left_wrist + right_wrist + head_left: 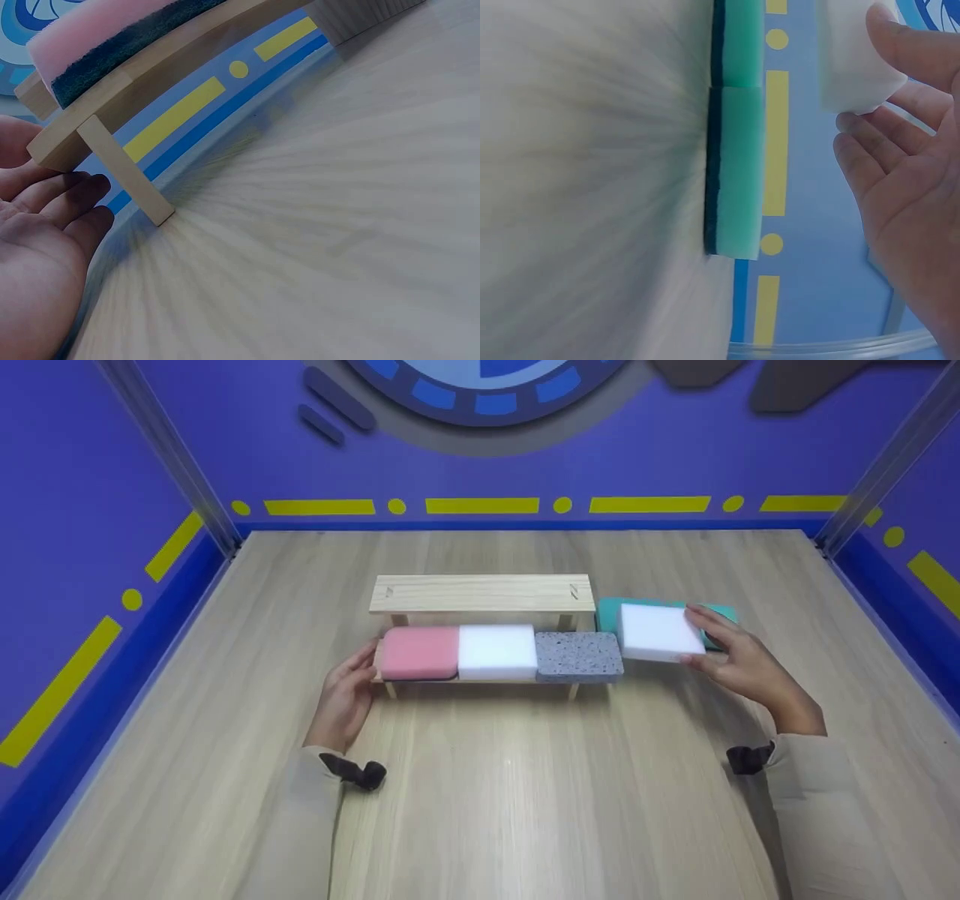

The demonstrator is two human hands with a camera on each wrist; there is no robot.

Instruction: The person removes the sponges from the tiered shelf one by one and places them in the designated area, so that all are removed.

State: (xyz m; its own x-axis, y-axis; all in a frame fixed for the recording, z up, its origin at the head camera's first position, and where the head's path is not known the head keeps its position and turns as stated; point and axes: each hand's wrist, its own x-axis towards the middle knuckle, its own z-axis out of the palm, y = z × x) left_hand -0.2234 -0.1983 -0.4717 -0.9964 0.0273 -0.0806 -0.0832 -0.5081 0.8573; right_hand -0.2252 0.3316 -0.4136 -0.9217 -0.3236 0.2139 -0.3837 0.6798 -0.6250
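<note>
A two-tier wooden rack [480,594] stands on the table. Along its lower board sit a pink sponge [420,651] with a dark underside, a white sponge [497,651] and a grey speckled sponge [578,654], side by side. At the rack's left end my left hand [345,695] holds the lower board, fingers below it in the left wrist view. My right hand [742,666] pinches a second white sponge [660,630] by its right end, thumb in front and fingers behind. This sponge is raised off the table, just right of the grey one.
Two green sponges [739,172] with dark undersides lie end to end on the table, partly hidden behind the held sponge in the head view. The rack's upper board carries nothing. Blue walls [480,480] with yellow marks enclose the back and sides of the wooden table [480,810].
</note>
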